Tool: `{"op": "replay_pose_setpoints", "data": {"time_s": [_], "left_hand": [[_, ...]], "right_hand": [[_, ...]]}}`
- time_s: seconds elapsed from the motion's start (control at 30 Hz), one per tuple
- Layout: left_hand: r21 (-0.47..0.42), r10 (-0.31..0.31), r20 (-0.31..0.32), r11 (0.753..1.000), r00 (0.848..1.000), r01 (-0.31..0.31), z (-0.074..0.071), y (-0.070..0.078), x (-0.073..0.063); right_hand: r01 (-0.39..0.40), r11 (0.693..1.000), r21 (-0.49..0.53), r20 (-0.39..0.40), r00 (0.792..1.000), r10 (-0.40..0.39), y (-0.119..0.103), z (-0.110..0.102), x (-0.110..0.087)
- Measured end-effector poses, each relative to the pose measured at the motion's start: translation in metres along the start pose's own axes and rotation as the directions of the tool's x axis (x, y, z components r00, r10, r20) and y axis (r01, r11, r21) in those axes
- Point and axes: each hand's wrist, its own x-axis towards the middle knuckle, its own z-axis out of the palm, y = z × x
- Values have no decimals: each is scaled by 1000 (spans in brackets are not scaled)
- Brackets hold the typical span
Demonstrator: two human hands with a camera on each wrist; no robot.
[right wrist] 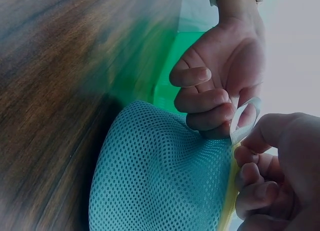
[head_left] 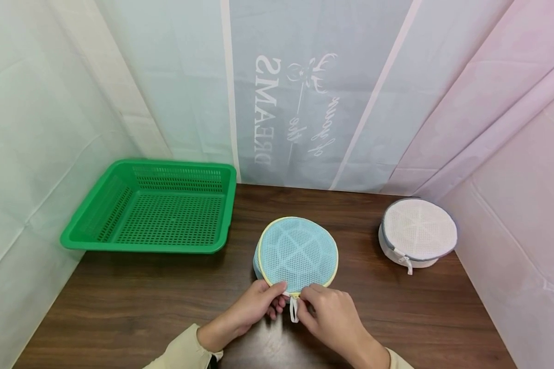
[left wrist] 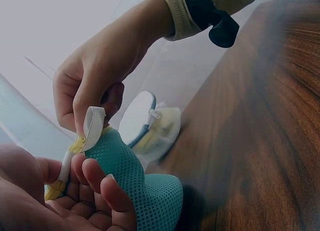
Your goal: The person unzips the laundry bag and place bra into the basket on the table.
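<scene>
the left hand point(head_left: 255, 302) pinches the rim of a round blue mesh bag point(head_left: 298, 251) at about 7 o'clock, thumb on top and fingers beneath. the right hand point(head_left: 332, 310) has its fingers curled in narrow, pinching the yellow edging point(head_left: 336, 266) between 5 and 6 o'clock; whether it also has a zip pull in its grip, i cannot tell. between the two hands, at 6 o'clock, a white ribbon loop point(head_left: 294, 310) hangs from the rim. the bag rests on the dark wooden table point(head_left: 166, 307), its lid face up and its mesh side creased. well apart, a little short of 3 o'clock from it, sits a round white bag point(head_left: 419, 230) with blue edging and a white tab at its own 7 o'clock. between 9 and 10 o'clock stands a green slotted basket point(head_left: 143, 247). at 12 o'clock a pale curtain point(head_left: 268, 107) with mirrored lettering hangs behind the table.
</scene>
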Motion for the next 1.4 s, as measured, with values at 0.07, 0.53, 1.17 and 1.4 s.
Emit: {"op": "replay_pose_setpoints", "data": {"time_s": [0.07,0.53,1.17,1.4], "left_hand": [[-1,-2,4,1000,1000,2,0,0,0],[2,-6,19,1000,1000,6,-1,-1,0],[14,-20,9,1000,1000,20,-4,-1,0],[13,-21,13,1000,1000,21,-5,-1,0]], "right_hand": [[-1,1000,-2,0,1000,1,0,0,0],[13,1000,-7,-11,1000,-13,2,-1,0],[15,1000,-23,-57,998,-16,7,-8,-3],[0,999,-38,-61,998,-2,10,-10,-4]]}}
